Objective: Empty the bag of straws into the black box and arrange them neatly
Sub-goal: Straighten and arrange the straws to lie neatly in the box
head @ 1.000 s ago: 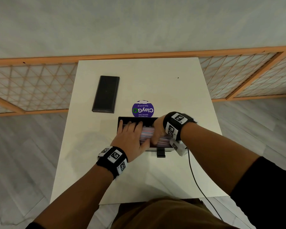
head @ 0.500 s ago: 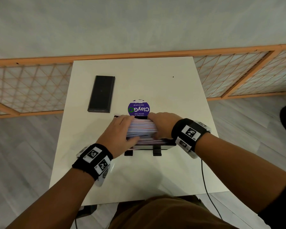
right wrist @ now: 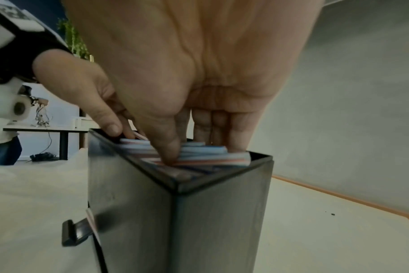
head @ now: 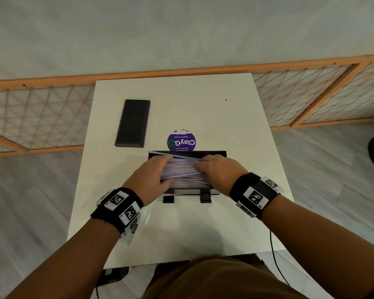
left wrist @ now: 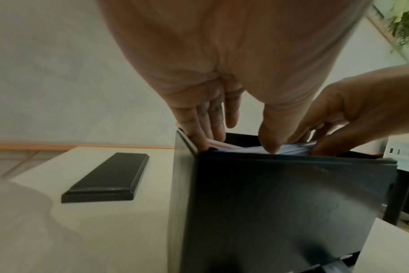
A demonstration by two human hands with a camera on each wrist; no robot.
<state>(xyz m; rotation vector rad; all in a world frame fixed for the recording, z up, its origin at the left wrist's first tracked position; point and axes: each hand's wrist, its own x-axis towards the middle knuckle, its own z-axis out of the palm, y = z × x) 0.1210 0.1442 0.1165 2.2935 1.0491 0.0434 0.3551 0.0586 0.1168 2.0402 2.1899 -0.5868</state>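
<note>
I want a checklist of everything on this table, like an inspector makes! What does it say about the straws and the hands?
Surface: white table, square top.
Job's things: black box open on the table; striped straws piled inside, a few lying askew across the far left corner. No bag seen.
Clutter: flat black lid lying apart, far left of the box; round purple sticker just behind the box.
Hands: left hand and right hand both press straight fingers onto the straws, one at each end.
Cables: black cable hanging off the near right edge.
Surroundings: wooden lattice screen, grey wall, pale wood floor.
</note>
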